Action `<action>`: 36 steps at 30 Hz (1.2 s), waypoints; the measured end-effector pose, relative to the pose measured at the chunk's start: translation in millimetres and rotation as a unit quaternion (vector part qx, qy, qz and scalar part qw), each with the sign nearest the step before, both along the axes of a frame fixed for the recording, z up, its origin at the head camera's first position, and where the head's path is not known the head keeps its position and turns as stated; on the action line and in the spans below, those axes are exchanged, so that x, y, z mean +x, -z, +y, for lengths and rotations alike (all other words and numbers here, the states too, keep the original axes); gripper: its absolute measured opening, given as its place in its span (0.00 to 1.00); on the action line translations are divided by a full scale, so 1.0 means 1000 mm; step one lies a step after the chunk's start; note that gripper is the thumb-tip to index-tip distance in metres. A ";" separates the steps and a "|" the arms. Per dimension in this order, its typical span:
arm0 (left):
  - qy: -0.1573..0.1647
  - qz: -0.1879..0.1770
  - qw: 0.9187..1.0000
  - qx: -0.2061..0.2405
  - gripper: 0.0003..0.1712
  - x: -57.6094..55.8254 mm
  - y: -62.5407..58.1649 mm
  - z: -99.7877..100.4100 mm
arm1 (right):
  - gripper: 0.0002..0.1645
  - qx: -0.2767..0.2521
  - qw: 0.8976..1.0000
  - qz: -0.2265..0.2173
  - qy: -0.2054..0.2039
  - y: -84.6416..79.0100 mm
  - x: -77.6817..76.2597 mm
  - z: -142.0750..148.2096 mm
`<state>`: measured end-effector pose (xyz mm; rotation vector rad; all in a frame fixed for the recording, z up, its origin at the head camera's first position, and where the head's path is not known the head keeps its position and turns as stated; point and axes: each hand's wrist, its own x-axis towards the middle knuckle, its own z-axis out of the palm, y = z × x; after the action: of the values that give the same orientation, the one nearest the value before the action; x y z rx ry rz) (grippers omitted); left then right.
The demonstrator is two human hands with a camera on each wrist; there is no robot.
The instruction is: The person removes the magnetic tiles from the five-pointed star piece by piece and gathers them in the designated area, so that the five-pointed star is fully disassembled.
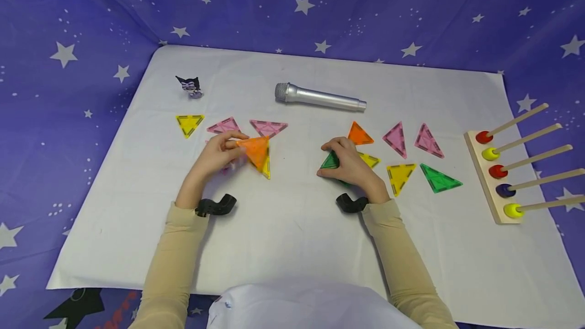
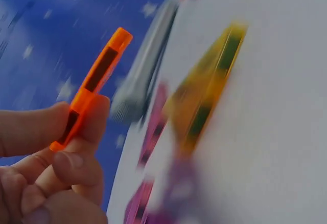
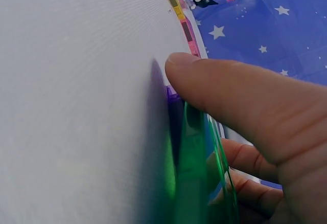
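My left hand [image 1: 219, 155] pinches an orange triangular magnetic tile [image 1: 254, 151] between thumb and fingers. In the left wrist view that orange tile [image 2: 94, 88] is edge-on, raised above the table. A yellow triangular tile [image 1: 266, 167] shows below it, and pink tiles [image 1: 268, 128] lie near the hand. My right hand [image 1: 348, 164] grips a green triangular tile [image 1: 330, 161]. The right wrist view has the thumb on one side of this green tile [image 3: 191, 168] and fingers on the other, with a purple edge [image 3: 174, 95] right beside it.
A silver microphone [image 1: 322, 98] lies beyond the hands, and a small black figurine [image 1: 190, 87] stands at back left. More tiles, including a green one [image 1: 440, 178] and a yellow one [image 1: 400, 176], lie at right. A wooden peg stand [image 1: 489, 182] with coloured rings borders them.
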<state>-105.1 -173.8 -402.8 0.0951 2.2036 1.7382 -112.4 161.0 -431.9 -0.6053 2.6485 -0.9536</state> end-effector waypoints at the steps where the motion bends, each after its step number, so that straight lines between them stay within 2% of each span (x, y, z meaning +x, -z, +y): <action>1: -0.014 -0.001 1.000 0.003 0.17 0.002 0.000 -0.010 | 0.34 0.001 1.000 0.001 0.000 0.000 0.000 0.000; 4: -0.059 -0.014 0.998 0.011 0.17 0.008 -0.001 -0.037 | 0.34 0.002 1.000 0.002 -0.001 0.001 0.000 -0.001; 8: -0.112 -0.034 0.993 -0.025 0.16 0.015 -0.003 -0.066 | 0.34 0.001 1.000 0.000 0.000 0.001 0.001 -0.002; 13: -0.154 -0.055 0.985 -0.050 0.13 0.020 -0.003 -0.093 | 0.34 0.010 1.000 -0.007 0.006 0.002 0.002 -0.001; 17: -0.176 -0.068 0.979 -0.071 0.15 0.022 0.000 -0.105 | 0.34 0.012 1.000 -0.010 0.009 0.002 0.002 0.000; 22: -0.186 -0.076 0.971 -0.132 0.21 0.024 0.007 -0.110 | 0.34 0.008 1.000 -0.008 0.005 0.001 0.002 -0.001; 25: -0.201 -0.055 0.963 -0.171 0.22 0.025 0.008 -0.109 | 0.34 0.005 1.000 -0.006 0.003 0.000 0.001 -0.001; 28: -0.217 -0.033 0.948 -0.229 0.21 0.025 0.004 -0.107 | 0.33 0.004 1.000 -0.005 0.002 -0.001 0.001 -0.001; 31: -0.213 -0.020 0.933 -0.289 0.23 0.025 -0.002 -0.103 | 0.34 0.005 1.000 -0.006 0.002 -0.002 0.001 -0.001; 34: -0.208 -0.018 0.924 -0.322 0.26 0.026 -0.007 -0.101 | 0.34 0.005 1.000 -0.007 0.003 -0.002 0.001 -0.001; 36: -0.212 -0.026 0.920 -0.328 0.27 0.027 -0.010 -0.099 | 0.35 0.004 1.000 -0.009 0.003 -0.002 0.002 -0.001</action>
<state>-77.9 -272.3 -393.3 -0.6170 2.7793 1.0450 -110.8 160.2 -429.7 -0.5845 2.6397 -0.9446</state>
